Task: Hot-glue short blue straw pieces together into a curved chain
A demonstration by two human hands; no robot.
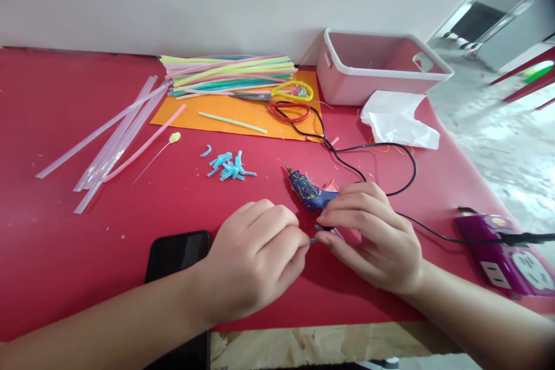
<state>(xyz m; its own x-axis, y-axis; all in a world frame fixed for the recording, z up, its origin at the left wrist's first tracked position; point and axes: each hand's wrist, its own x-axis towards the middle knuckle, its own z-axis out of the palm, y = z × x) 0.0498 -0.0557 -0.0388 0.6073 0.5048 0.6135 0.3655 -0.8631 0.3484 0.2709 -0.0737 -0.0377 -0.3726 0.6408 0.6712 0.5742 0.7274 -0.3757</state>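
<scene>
My left hand (pixel 260 257) is closed in a pinch on a short blue pipe cleaner piece (pixel 314 240), mostly covered by the fingers. Across from it, my right hand (pixel 375 237) pinches at the same small piece with thumb and fingertips. Just beyond the right fingers lies a dark blue glue gun (pixel 306 189), nozzle pointing to the far left; its handle is partly hidden by that hand. A small pile of cut blue pipe cleaner pieces (pixel 229 169) rests on the red tabletop (pixel 143 214). Left of it lies a thin wire (pixel 151 163) with a yellow fuzzy tip.
Pipe cleaners (pixel 229 72) and scissors (pixel 260 96) lie on an orange envelope (pixel 208 121). Clear glue sticks (pixel 117 139) are at left. A pink bin (pixel 364 84), white plastic bag (pixel 401 118), black cord (pixel 414 170), purple power strip (pixel 505 248) and phone (pixel 177 251) surround the hands.
</scene>
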